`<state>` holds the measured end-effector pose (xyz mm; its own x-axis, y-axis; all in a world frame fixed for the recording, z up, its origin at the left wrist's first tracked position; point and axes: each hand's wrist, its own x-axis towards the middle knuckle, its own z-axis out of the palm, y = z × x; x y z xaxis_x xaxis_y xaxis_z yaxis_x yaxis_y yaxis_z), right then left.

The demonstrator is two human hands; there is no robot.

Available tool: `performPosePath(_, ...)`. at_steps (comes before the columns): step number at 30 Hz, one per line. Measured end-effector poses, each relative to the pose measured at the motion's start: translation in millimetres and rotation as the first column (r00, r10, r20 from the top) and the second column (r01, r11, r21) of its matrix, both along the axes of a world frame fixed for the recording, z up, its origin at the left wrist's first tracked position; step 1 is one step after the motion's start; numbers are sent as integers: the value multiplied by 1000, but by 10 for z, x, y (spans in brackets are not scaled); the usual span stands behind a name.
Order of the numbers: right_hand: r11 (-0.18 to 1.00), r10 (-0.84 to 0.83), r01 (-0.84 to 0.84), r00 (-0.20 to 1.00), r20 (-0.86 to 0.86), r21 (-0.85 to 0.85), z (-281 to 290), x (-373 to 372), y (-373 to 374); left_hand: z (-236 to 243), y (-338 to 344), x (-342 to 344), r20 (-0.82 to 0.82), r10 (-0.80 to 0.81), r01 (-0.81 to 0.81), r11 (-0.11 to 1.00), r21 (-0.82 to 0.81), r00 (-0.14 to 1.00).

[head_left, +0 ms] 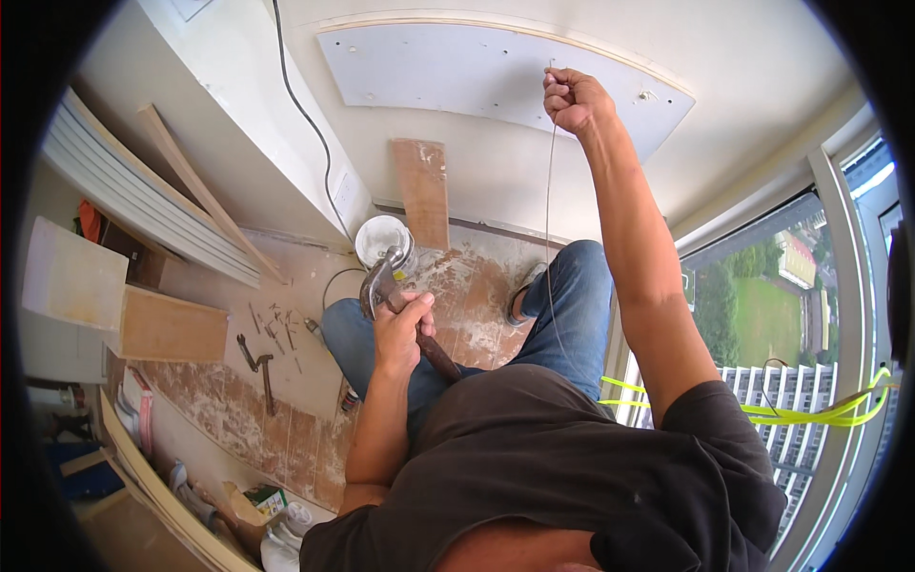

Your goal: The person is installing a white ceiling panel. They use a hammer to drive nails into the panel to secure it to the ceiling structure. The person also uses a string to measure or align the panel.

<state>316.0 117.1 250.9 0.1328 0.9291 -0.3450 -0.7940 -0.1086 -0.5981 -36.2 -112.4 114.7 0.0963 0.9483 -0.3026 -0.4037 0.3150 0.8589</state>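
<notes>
We see bright daylight from the window (762, 305) at right, soft shadows, sharp focus centrally, and heavy fisheye bending with black corners.

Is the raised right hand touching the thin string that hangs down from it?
Touching. The head view shows the right hand closed in a fist on the top end of the thin string, which drops straight down from the fingers.

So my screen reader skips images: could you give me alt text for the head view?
Seen from above, a person's right hand pinches a thin wire against a white panel, arm raised, while the left hand grips a hammer. Below are jeans, a dusty floor with scattered tools and wood boards, and a window at right.
</notes>
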Motion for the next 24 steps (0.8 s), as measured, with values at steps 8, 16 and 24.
performPosePath(8,998,-39,38,999,-14,-41,-100,99,129,-18,12,-4,-2,-12,12,1000,15,1000)
performPosePath(16,998,-40,42,998,41,-44,-74,96,181,-78,48,39,-18,-44,45,999,23,999)
performPosePath(24,998,-49,49,999,7,-26,-94,106,186,-118,73,48,-29,-46,46,999,14,999)
